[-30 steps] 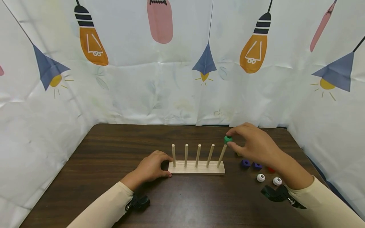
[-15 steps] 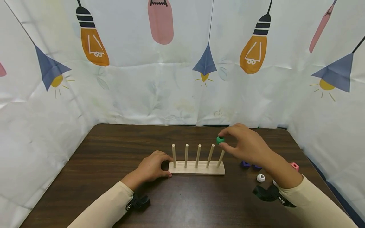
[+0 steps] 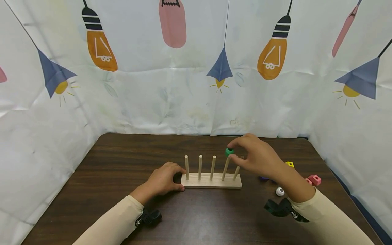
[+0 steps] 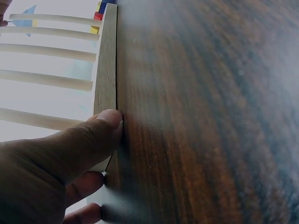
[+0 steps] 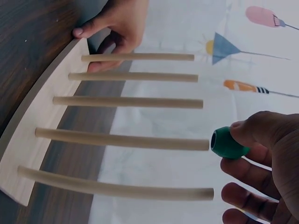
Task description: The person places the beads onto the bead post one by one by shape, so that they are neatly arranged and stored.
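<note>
A pale wooden peg board [image 3: 211, 183] with several upright pegs stands on the dark table. My left hand [image 3: 165, 177] grips its left end between thumb and fingers; in the left wrist view the thumb [image 4: 110, 119] presses the board's front edge. A green bead [image 3: 229, 152] is pinched between the thumb and fingers of my right hand [image 3: 258, 154]. In the right wrist view the green bead [image 5: 228, 143] has its hole facing the tip of the second peg from the right [image 5: 126, 139], right at the tip. No peg bears a bead.
To the right of the board lie a white bead [image 3: 280, 192], a yellow block [image 3: 289, 164], pink-red blocks [image 3: 314, 180] and blue blocks [image 3: 263, 178], partly hidden by my right arm. A printed curtain [image 3: 196, 102] hangs behind the table [image 3: 137, 146].
My right hand has moved left with the green bead, past the rightmost peg to the top of the second from the right. My left hand has stayed on the board.
</note>
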The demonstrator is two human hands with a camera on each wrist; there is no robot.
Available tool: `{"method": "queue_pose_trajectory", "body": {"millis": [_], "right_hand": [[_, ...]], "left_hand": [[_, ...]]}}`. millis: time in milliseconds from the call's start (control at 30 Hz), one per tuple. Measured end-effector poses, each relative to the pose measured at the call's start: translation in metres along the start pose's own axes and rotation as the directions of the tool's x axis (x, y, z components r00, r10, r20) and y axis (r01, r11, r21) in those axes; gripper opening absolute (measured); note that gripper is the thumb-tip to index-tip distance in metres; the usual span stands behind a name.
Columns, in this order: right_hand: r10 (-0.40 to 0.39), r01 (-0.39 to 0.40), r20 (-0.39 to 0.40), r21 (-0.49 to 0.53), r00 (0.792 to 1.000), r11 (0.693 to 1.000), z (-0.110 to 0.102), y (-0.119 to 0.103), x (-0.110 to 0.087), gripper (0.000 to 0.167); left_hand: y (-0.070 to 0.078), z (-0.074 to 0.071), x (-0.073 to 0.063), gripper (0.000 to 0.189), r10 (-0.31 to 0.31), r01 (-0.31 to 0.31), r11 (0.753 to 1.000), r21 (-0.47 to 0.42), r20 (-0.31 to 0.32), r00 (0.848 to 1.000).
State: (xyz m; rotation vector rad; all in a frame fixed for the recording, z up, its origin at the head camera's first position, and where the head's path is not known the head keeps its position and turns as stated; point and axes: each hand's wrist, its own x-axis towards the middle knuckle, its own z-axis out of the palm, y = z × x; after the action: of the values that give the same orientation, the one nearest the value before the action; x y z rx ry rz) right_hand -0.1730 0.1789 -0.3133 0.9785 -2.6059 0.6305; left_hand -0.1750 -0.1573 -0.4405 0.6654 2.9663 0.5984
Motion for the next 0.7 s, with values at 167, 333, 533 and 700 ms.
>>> {"method": "queue_pose_trajectory", "body": {"millis": [167,333,533,700], "right_hand": [[0.002,-0.002,0.013,0.017,1.0,1.0,0.004,-0.003,0.002,0.024],[0.011,-0.012,0.028,0.035,1.0,0.999,0.009,-0.007,0.005,0.024],[0.0,-0.001,0.016,0.047,1.0,0.999,0.015,-0.01,0.008,0.025],[-0.003,0.003,0.013,0.059,1.0,0.998,0.018,-0.014,0.011,0.026]], "left_hand": [[0.0,0.0,0.001,0.051,0.004,-0.004,1.0,0.004,-0.001,1.0],[-0.001,0.0,0.0,0.051,0.003,-0.003,1.0,0.005,-0.001,1.0],[-0.001,0.0,0.001,0.05,-0.008,0.008,1.0,0.01,-0.002,1.0],[-0.001,0.0,0.001,0.051,-0.014,0.014,1.0,0.016,0.001,1.0]]}}
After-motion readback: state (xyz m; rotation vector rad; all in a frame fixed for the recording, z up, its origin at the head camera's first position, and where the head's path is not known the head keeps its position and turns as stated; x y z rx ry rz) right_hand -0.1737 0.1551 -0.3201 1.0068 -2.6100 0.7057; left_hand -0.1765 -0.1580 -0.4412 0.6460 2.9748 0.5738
